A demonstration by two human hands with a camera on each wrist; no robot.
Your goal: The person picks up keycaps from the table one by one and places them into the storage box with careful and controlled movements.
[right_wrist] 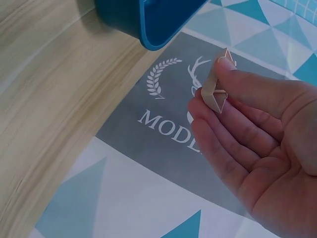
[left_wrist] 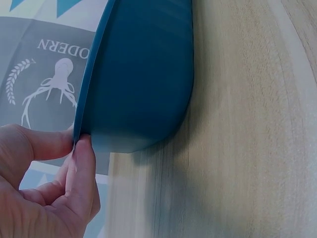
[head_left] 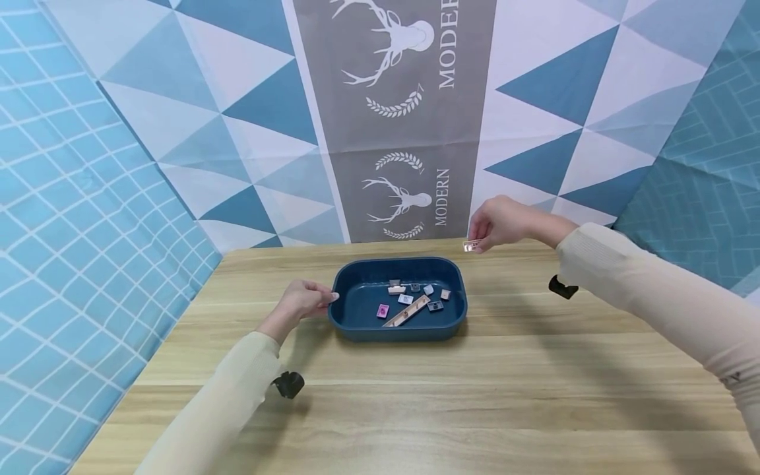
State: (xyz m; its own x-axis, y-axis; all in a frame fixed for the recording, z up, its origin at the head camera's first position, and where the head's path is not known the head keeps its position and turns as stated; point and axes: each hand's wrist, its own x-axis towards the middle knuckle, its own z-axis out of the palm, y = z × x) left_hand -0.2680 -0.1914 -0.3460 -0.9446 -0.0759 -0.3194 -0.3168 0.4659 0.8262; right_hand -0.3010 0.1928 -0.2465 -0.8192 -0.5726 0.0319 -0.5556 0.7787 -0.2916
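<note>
A dark blue rectangular basin [head_left: 398, 334] with rounded corners stands on the wooden table. My left hand [head_left: 304, 300] pinches its left rim between thumb and fingers, as the left wrist view shows close up. To the right of the basin and above the table's far edge, my right hand [head_left: 497, 224] holds a beige keycap [right_wrist: 213, 91] between thumb and fingertips, its hollow underside partly showing. Inside the basin lie a long beige spacebar keycap [head_left: 406, 311], underside up, a pink keycap [head_left: 382, 310] and several small white, beige and dark grey keycaps.
The wooden table [head_left: 475, 396] spreads around the basin. Behind it hangs a patterned cloth [head_left: 410, 152] with deer heads and triangles, and a blue tiled-pattern cloth [head_left: 71, 198] covers the left side. Black wrist-worn pieces show below both sleeves.
</note>
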